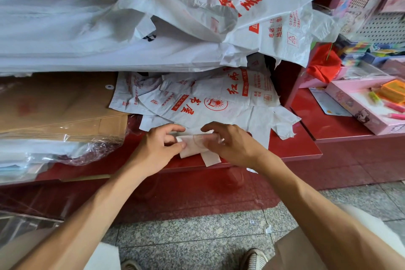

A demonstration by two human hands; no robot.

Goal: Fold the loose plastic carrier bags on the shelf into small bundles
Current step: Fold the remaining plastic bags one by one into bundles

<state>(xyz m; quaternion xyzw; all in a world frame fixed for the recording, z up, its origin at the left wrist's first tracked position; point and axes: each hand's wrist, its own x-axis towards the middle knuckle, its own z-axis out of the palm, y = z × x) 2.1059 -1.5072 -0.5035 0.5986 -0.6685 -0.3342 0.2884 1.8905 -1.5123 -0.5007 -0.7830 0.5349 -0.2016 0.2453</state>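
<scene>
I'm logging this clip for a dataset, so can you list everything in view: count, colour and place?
folded bag bundle: one, white, near shelf edge, between both hands
loose carrier bags: several, white with red print, lower shelf behind the bundle
bag heap: many, white, some red-printed, upper level
brown envelopes: a stack, left, plastic-wrapped
shelf: one, red
pink box: one, right, holding pens
floor: grey speckled
left hand: pinches the bundle
right hand: fingers curled on the bundle
</scene>
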